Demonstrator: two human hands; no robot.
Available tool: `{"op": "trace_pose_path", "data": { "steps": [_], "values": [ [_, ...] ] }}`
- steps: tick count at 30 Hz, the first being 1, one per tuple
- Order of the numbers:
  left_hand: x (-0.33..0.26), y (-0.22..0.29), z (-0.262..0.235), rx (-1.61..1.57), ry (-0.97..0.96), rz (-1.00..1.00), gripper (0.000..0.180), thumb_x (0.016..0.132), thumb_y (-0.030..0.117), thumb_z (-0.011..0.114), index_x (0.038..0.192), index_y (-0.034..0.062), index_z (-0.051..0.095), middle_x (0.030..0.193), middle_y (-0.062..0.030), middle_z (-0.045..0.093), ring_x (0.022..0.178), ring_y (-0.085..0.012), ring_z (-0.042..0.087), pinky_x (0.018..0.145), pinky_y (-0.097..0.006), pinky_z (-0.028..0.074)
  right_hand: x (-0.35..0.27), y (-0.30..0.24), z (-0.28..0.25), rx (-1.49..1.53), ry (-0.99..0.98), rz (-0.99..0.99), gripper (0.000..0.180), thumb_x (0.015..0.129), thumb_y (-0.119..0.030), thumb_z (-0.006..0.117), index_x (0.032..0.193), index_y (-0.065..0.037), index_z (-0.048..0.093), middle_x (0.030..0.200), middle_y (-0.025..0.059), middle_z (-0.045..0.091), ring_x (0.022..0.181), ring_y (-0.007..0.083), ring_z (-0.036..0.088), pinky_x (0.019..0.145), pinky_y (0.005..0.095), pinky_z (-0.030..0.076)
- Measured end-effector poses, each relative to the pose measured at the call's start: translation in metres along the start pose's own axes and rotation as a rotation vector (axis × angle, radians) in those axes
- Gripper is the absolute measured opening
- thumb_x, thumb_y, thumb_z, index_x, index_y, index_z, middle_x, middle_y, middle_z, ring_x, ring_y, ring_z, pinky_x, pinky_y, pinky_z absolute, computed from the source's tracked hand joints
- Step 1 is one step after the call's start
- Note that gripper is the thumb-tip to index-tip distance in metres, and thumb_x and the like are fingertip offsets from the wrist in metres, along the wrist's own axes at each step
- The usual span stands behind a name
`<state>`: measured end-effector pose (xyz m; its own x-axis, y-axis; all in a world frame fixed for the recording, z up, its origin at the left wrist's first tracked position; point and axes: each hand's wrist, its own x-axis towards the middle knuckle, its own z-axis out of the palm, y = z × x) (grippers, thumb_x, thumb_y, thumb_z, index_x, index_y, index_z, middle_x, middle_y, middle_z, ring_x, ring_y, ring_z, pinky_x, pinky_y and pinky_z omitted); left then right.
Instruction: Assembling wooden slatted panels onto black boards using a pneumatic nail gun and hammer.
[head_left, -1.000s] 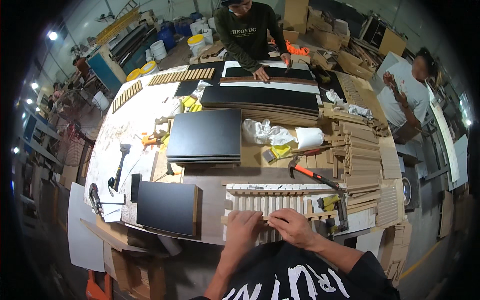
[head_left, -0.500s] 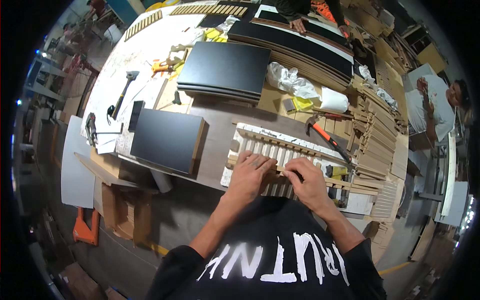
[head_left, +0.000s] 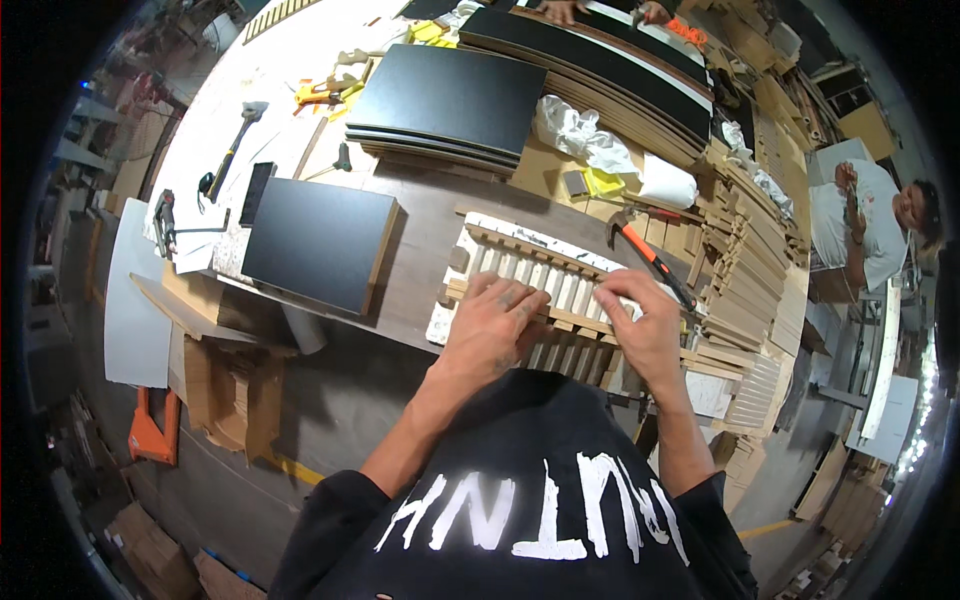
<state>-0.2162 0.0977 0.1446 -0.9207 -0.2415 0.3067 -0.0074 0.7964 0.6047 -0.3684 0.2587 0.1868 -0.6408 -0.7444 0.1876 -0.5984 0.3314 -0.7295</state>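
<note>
A notched wooden strip (head_left: 575, 324) lies lengthwise across a pale slotted frame (head_left: 535, 272) with several crosswise slats, at the table's near edge. My left hand (head_left: 490, 325) is bent over the strip's left part, its fingers closed on it and hiding that stretch. Farther right, my right hand (head_left: 645, 320) has thumb and fingers drawn together above the frame; whatever sits between the fingertips is too small to make out. A claw hammer (head_left: 648, 252) with an orange and black handle rests just beyond the frame.
Black panels are stacked (head_left: 440, 100) beyond the frame, and a single black panel (head_left: 320, 240) lies to its left. Wooden strips (head_left: 755, 270) are piled at right. Another hammer (head_left: 232, 150) lies far left. A co-worker's hands (head_left: 565, 12) show at the far edge.
My right hand has moved right along the frame, away from my left hand, uncovering more of the notched strip. My left hand stays over the strip. The whole view has shifted slightly.
</note>
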Motion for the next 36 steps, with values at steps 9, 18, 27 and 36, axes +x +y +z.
{"op": "trace_pose_path", "data": {
  "steps": [9,18,27,36],
  "values": [
    [-0.003,0.0,-0.001,-0.015,0.002,0.011,0.038,0.073,0.013,0.076,0.109,0.0061,0.065,0.099,-0.0068,0.067,0.096,-0.0232,0.062,0.092,-0.04,0.042,0.013,-0.001,0.008,0.143,-0.549,0.3,0.026,0.087,-0.023,0.072,0.094,0.002,0.072,0.084,0.0088,0.072,0.079,0.0139,0.065,0.074,0.0283,0.05],
    [-0.008,0.003,-0.017,0.029,-0.011,-0.127,0.029,0.073,0.026,0.078,0.096,0.0109,0.068,0.103,-0.0053,0.063,0.106,-0.0244,0.056,0.102,-0.048,0.03,-0.004,0.035,-0.007,-0.183,-0.195,0.196,0.024,0.091,-0.022,0.063,0.094,0.001,0.068,0.079,0.0163,0.066,0.07,0.0206,0.062,0.069,0.032,0.048],
    [-0.02,-0.019,-0.009,-0.173,0.084,-0.422,0.07,0.073,0.024,0.084,0.134,0.0074,0.054,0.131,-0.0136,0.055,0.122,-0.032,0.052,0.104,-0.042,0.039,-0.087,0.072,-0.067,-0.403,0.118,0.274,0.028,0.094,-0.019,0.065,0.114,0.001,0.064,0.109,0.0144,0.068,0.105,0.0202,0.064,0.092,0.0327,0.048],
    [-0.024,0.001,0.01,-0.685,0.46,-0.813,0.051,0.093,0.018,0.07,0.133,-0.007,0.051,0.13,-0.0141,0.057,0.119,-0.0188,0.053,0.102,-0.03,0.04,-0.135,0.103,-0.034,0.373,0.39,0.615,0.043,0.105,-0.034,0.043,0.122,0.002,0.06,0.11,0.0095,0.065,0.098,0.0146,0.059,0.09,0.0253,0.045]
  ]
}}
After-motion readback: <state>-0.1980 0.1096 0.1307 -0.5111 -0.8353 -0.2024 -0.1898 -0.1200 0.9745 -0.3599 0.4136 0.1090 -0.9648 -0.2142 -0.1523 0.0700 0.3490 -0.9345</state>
